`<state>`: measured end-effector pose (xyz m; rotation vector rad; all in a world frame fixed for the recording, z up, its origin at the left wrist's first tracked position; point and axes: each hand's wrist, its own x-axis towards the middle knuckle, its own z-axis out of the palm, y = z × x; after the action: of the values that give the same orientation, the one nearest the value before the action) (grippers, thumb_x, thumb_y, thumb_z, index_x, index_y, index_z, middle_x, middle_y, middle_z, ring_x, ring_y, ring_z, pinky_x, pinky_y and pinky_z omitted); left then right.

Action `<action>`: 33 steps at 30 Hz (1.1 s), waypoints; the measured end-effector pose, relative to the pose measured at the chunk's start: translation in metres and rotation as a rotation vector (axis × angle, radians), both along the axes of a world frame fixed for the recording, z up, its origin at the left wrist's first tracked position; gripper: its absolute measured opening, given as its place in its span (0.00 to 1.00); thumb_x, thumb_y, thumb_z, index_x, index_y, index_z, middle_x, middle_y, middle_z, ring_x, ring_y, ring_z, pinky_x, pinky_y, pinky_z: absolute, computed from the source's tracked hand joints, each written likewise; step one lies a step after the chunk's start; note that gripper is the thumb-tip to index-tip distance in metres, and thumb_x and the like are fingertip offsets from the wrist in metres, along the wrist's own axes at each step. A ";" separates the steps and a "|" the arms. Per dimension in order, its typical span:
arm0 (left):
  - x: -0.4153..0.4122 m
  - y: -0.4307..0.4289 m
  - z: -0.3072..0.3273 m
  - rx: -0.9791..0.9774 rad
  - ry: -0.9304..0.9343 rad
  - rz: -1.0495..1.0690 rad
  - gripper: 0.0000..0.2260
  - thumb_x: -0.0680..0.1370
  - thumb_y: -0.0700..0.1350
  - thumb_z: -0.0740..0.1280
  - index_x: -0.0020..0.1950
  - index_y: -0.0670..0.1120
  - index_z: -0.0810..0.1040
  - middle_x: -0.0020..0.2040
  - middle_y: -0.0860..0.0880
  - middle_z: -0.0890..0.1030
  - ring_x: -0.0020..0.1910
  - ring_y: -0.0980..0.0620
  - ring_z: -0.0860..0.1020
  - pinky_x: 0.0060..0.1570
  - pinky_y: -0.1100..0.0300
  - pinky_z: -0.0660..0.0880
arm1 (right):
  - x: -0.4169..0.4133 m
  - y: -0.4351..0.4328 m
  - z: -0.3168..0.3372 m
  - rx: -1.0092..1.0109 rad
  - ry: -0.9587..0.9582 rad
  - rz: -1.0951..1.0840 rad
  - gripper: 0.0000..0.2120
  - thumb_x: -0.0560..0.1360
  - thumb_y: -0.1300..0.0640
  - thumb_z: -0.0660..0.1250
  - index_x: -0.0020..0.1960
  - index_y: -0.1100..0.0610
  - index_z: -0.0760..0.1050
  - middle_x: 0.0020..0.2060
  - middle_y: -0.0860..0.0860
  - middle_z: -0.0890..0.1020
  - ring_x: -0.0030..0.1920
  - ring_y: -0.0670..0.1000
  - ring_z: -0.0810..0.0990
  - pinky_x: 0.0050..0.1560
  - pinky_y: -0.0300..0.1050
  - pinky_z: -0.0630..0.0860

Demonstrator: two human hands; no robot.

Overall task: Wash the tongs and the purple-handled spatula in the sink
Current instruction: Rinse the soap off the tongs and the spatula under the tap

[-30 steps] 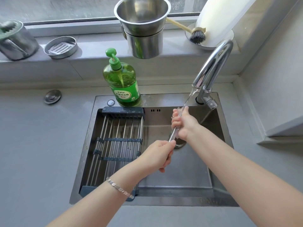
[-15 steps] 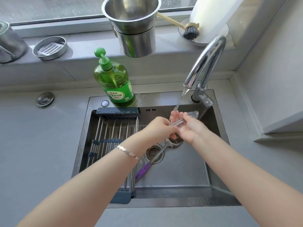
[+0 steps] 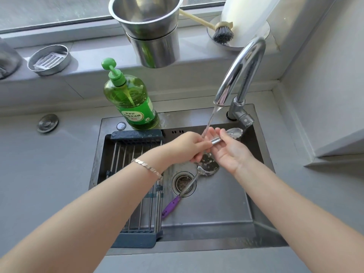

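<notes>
Left hand (image 3: 187, 147) grips the shiny steel tongs (image 3: 234, 132) under the chrome tap (image 3: 242, 71)'s stream; right hand (image 3: 230, 152)'s thumb pins them on near-straight fingers. Purple-handled steel spatula (image 3: 208, 165) lies at their 6 o'clock.

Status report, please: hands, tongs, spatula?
Left hand and right hand hold tongs under faucet stream. Spatula lies in sink, unheld. Nothing blocking.
</notes>
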<state>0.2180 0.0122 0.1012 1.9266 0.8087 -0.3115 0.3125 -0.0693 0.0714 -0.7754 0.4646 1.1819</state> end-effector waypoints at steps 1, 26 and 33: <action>-0.006 0.001 0.001 -0.012 0.006 -0.008 0.11 0.80 0.46 0.60 0.39 0.46 0.74 0.23 0.53 0.74 0.17 0.62 0.67 0.23 0.71 0.67 | -0.004 0.002 -0.001 0.002 0.002 0.018 0.09 0.81 0.61 0.55 0.44 0.63 0.71 0.33 0.57 0.82 0.29 0.51 0.83 0.38 0.46 0.81; -0.061 -0.017 -0.019 -0.870 -0.304 1.203 0.16 0.81 0.50 0.59 0.37 0.43 0.68 0.18 0.54 0.62 0.14 0.59 0.60 0.18 0.69 0.67 | -0.037 -0.027 -0.033 -0.302 -0.253 0.284 0.20 0.78 0.60 0.62 0.68 0.62 0.63 0.63 0.62 0.72 0.62 0.59 0.74 0.63 0.50 0.73; -0.072 -0.032 -0.036 -1.119 -0.114 1.322 0.14 0.82 0.47 0.57 0.42 0.39 0.69 0.18 0.51 0.67 0.13 0.59 0.65 0.14 0.72 0.66 | -0.040 -0.010 -0.010 0.025 -0.204 0.205 0.06 0.77 0.62 0.61 0.44 0.62 0.75 0.34 0.53 0.85 0.35 0.48 0.84 0.37 0.40 0.82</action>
<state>0.1458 -0.0198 0.0653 0.1800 1.2636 0.1693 0.2727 -0.0793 0.0617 -0.9280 0.2045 1.2798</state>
